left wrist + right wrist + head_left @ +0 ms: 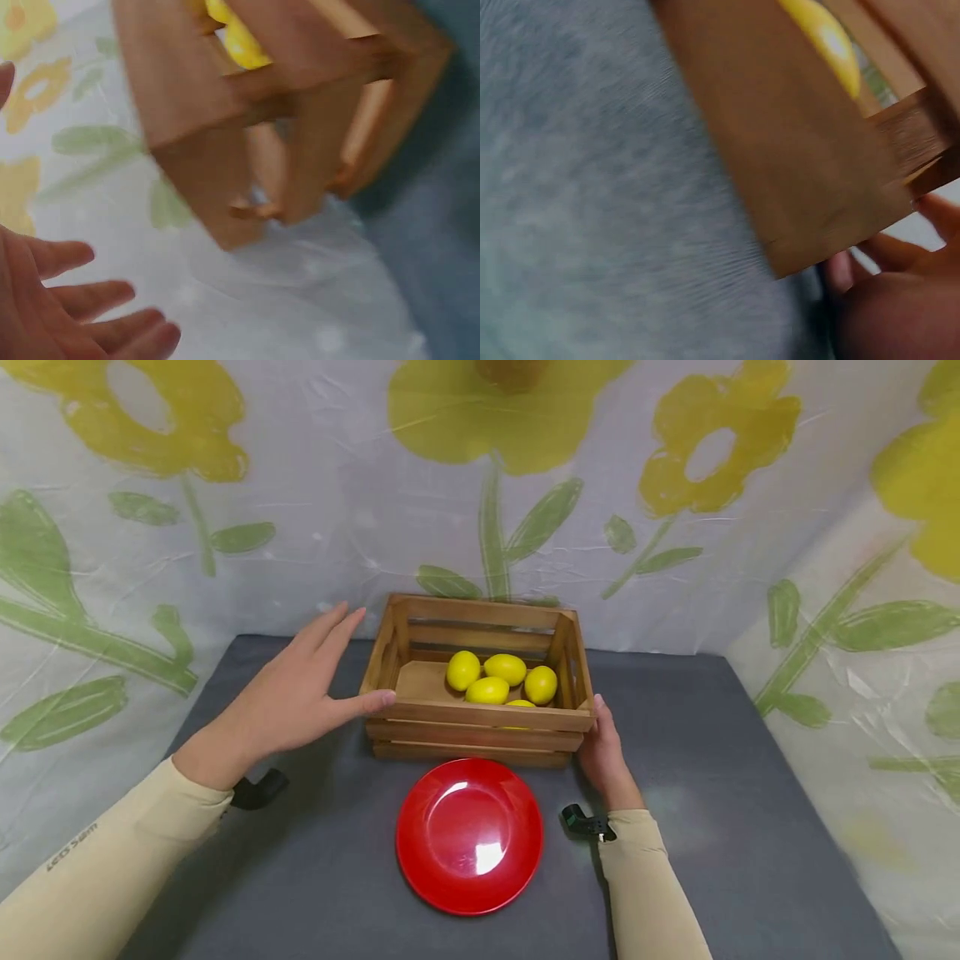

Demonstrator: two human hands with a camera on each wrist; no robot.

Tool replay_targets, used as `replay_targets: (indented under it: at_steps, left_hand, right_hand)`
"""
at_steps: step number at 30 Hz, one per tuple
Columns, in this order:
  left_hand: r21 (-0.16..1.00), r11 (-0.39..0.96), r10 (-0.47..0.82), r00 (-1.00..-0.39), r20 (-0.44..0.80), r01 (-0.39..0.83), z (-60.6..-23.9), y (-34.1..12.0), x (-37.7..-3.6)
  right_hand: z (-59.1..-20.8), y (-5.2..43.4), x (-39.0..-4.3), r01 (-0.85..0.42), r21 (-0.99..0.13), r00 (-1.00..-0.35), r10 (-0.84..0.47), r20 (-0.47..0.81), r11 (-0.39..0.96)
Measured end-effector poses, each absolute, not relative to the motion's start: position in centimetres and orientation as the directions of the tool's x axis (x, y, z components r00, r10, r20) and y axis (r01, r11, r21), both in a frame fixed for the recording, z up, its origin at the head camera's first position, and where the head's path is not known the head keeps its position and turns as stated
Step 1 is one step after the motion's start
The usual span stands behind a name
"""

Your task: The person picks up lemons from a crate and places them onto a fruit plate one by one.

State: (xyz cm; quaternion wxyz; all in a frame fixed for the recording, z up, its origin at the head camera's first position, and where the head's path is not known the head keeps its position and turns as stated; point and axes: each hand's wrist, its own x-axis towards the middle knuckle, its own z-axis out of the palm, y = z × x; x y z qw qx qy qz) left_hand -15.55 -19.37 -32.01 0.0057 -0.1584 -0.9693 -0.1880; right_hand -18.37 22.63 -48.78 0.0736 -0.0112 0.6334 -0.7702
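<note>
I work at a dark grey table (690,735), and behind it, at 12 o'clock, hangs a pale cloth (360,527) with big yellow flowers and green leaves. The same cloth comes down along the 9 and 3 o'clock sides.

The wooden crate (476,737), made of slats, is on the table, near its far edge. Inside are five yellow lemons (487,691), gathered toward the 3 o'clock side of the crate. At 6 o'clock from the crate, just beside it, lies a round red plate (468,835), which shines with reflected light.

My left hand (288,689) is at 9 o'clock of the crate, wide, with the fingers straight and the thumb apart; it holds nothing. My right hand (603,752) is at 4 o'clock, with extended fingers touching the short end of the crate. Both arms wear beige sleeves (150,852).

One lemon is partly hidden behind the front slats. In the head view, my left thumb overlaps the near corner of the crate, and I cannot tell if it touches. The left wrist view cuts my hand at its edge, between 7 and 8 o'clock. In the right wrist view, my hand is blurred and cut off at 4 o'clock.
</note>
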Motion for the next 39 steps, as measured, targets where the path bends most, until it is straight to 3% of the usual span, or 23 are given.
replay_targets:
  at_steps: [7,14,27,39]
  left_hand:
    - [0.280,0.841,0.462,-0.884,0.072,0.462,-28.3,-14.7,-18.8]
    - [0.214,0.824,0.541,-0.841,-0.025,0.524,-26.8,-11.4,-22.1]
    - [0.256,0.810,0.585,-0.747,-0.315,0.527,-28.0,-7.9,-27.4]
    - [0.198,0.831,0.552,-0.725,-0.412,0.520,-30.2,-7.9,-29.2]
  right_hand:
    - [-49.4,22.4,-18.7,0.100,-0.974,-0.990,-0.115,-0.078,-0.204]
    - [-49.6,21.4,-19.3,0.073,-0.976,-0.993,-0.105,-0.052,-0.206]
    - [-48.5,20.7,-18.8,0.088,-0.972,-0.992,-0.105,-0.067,-0.216]
    - [-46.9,18.4,-18.0,0.083,-0.977,-0.993,-0.099,-0.065,-0.198]
